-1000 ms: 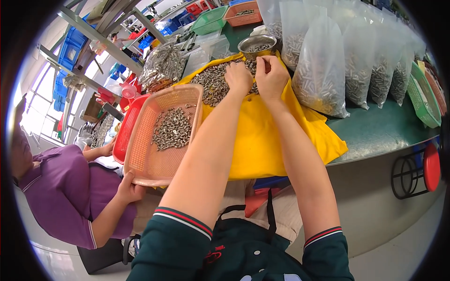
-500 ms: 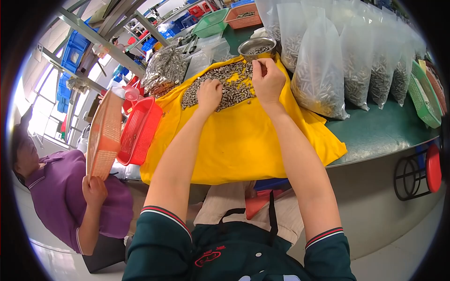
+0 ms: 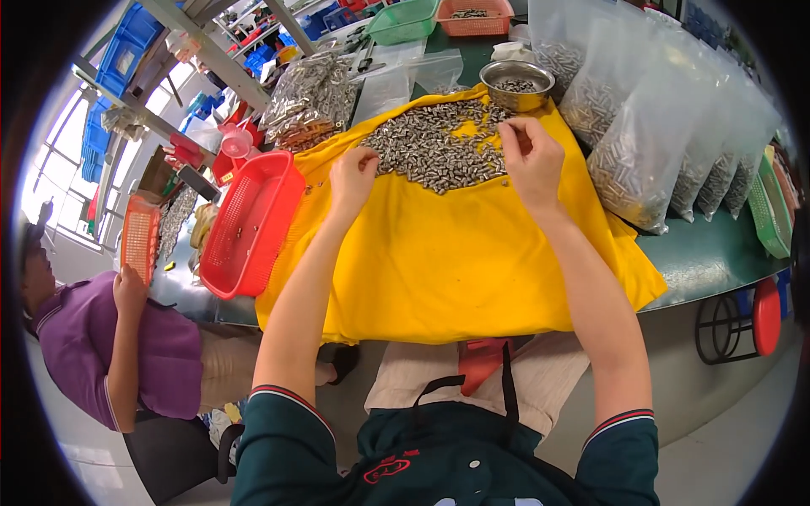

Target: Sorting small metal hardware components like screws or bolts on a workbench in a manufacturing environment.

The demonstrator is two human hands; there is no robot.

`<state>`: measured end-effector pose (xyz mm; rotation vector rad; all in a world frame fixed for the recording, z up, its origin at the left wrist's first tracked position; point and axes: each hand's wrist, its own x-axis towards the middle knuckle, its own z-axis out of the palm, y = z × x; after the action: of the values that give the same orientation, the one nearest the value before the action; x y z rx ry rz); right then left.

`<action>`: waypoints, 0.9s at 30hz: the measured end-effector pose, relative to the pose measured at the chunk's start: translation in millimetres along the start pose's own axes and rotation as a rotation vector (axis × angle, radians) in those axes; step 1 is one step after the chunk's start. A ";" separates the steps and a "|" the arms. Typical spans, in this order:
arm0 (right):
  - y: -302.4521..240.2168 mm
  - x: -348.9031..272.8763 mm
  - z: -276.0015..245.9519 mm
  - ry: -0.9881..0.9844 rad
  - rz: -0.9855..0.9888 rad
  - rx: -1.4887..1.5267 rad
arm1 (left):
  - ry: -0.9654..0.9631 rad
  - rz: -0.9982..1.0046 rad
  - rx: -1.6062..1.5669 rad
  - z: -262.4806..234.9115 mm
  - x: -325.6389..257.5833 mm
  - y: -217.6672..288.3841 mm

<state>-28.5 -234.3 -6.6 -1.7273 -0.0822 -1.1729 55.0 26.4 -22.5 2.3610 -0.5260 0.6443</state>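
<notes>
Small grey metal cylinders point(image 3: 439, 152) lie in a loose heap on a yellow cloth point(image 3: 439, 278) draped over the table. My left hand point(image 3: 351, 181) hovers at the heap's left edge, fingers curled together; whatever they may hold is hidden. Over the heap's right side, my right hand point(image 3: 535, 158) has its thumb and fingertips closed in a pinch, and anything between them is too small to make out. Just beyond that hand stands a round steel bowl point(image 3: 533, 100) with more of the metal pieces inside.
Clear plastic bags point(image 3: 633, 169) full of metal pieces stand at right. A red basket point(image 3: 285, 211) sits left of the cloth, near a pile of shiny bagged parts point(image 3: 312, 97). A co-worker in purple point(image 3: 160, 354) holds an orange basket point(image 3: 137, 240). A red stool point(image 3: 766, 316) stands right.
My left hand has drawn back from the heap to its left edge. My right hand stays pinched. The co-worker's basket has moved away from the red basket. The whole view has shifted.
</notes>
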 end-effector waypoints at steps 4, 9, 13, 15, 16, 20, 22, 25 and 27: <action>-9.3 -1.5 -1.5 -0.072 -0.038 -0.044 | -0.042 0.085 -0.120 13.8 5.7 24.2; -1.9 -10.0 7.3 -0.161 -0.120 -0.126 | -0.100 0.256 -0.013 40.0 22.1 25.3; -0.7 -12.1 8.3 -0.183 -0.112 -0.187 | -0.293 0.339 0.189 43.2 35.0 26.5; -1.8 -9.6 6.9 -0.186 -0.120 -0.230 | -0.326 0.326 0.308 46.9 36.8 30.7; -4.6 -9.3 7.0 -0.178 -0.112 -0.229 | -0.267 0.325 0.355 53.7 35.7 29.5; -5.2 -11.0 8.1 -0.216 -0.147 -0.216 | -0.239 0.321 0.338 50.8 33.4 41.8; -3.9 -12.4 5.3 -0.231 -0.147 -0.247 | -0.307 0.385 0.484 48.3 37.0 53.0; -2.8 -9.5 6.5 -0.218 -0.133 -0.217 | -0.397 0.426 0.568 43.1 43.4 62.0; -3.8 -9.1 6.6 -0.208 -0.123 -0.196 | -0.481 0.407 0.591 40.1 44.8 62.2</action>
<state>-31.0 -223.5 -10.7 -2.0393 -0.2081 -1.1161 71.7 -54.2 4.2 3.0217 -1.1836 0.4345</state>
